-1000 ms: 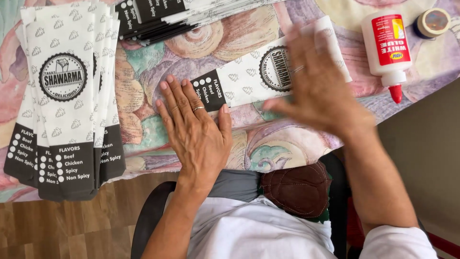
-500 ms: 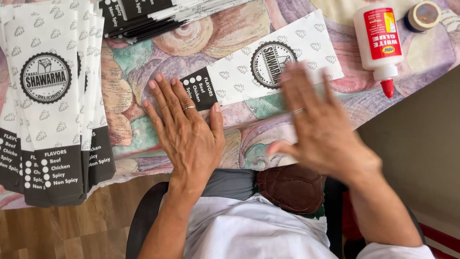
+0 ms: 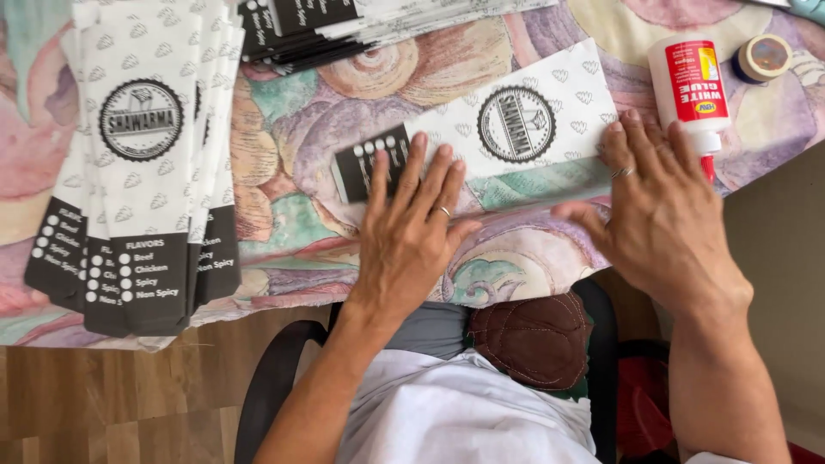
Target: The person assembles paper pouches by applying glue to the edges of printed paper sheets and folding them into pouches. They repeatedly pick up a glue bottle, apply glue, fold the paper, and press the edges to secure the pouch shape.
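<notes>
I am looking down at a white paper sleeve [image 3: 507, 129] with a round black emblem and a black end, lying flat and slightly tilted on the patterned surface [image 3: 292, 215]. I am pressing my left hand [image 3: 412, 232] flat on the sleeve's black end, fingers spread and straight, gripping nothing; the fingertips are covering part of the black band. My right hand [image 3: 662, 215] is lying open and flat at the sleeve's other end, fingers together, their tips touching its near right corner, holding nothing. So the sleeve is sitting between and partly under both hands, stretching away from me beyond the fingers.

Just right of the sleeve a white glue bottle [image 3: 687, 86] with a red label is lying nozzle toward me, next to my right fingertips. Beyond the bottle sits a tape roll [image 3: 765, 56]. Well left of the sleeve a stack [image 3: 142, 172] of like sleeves is fanned out, and another pile [image 3: 344, 26] is lying above the sleeve.
</notes>
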